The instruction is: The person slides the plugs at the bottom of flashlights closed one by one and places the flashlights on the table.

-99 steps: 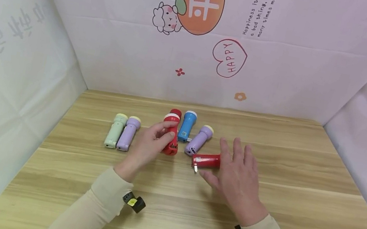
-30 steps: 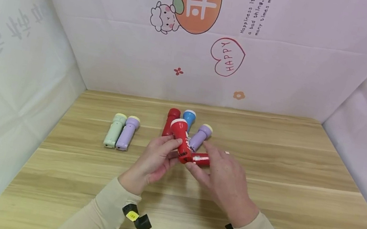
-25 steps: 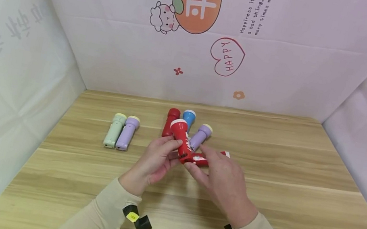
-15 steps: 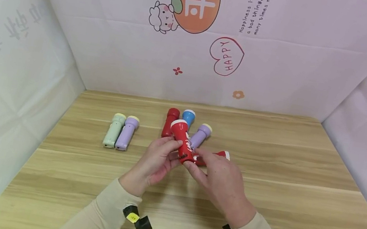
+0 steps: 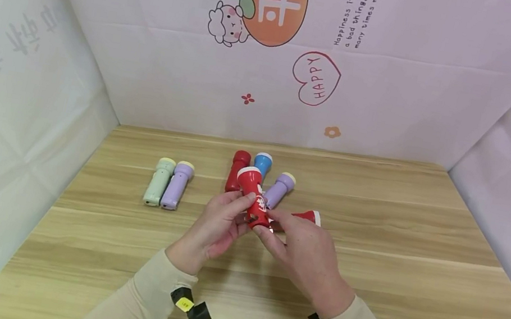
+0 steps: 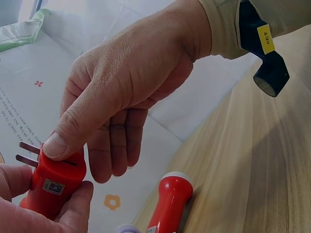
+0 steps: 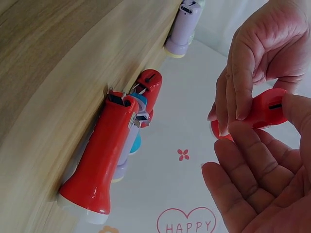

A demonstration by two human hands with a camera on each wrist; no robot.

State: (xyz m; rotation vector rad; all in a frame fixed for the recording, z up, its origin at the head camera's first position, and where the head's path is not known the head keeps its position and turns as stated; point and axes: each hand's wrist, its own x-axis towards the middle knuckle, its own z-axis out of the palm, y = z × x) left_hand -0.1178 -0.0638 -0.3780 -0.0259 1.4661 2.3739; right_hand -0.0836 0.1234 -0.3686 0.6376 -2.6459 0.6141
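Tilted over the table is a red flashlight (image 5: 250, 181) with a white rim and white print. My left hand (image 5: 214, 227) grips its body, thumb on top. At the tail end, thumb and forefinger of my right hand (image 5: 308, 254) pinch it. Two metal plug prongs (image 6: 27, 153) stick out beside the right thumb in the left wrist view, where the flashlight's base (image 6: 54, 183) carries a small code sticker. The right wrist view has the right hand's other fingers (image 7: 231, 189) reaching loosely past the tail. Under the right hand lies another red flashlight (image 5: 311, 216), partly covered.
Behind the hands lie a dark red flashlight (image 5: 238, 169), a blue one (image 5: 262, 161) and a purple one (image 5: 279, 189). Further left, a green flashlight (image 5: 159, 182) and a purple one (image 5: 178, 186) lie side by side. A printed white cloth (image 5: 378, 101) rises behind the table.
The left hand has brought the red flashlight nearer and slightly right. The right hand has moved from over the other red flashlight onto its tail. Over the last second the held flashlight has turned slightly.
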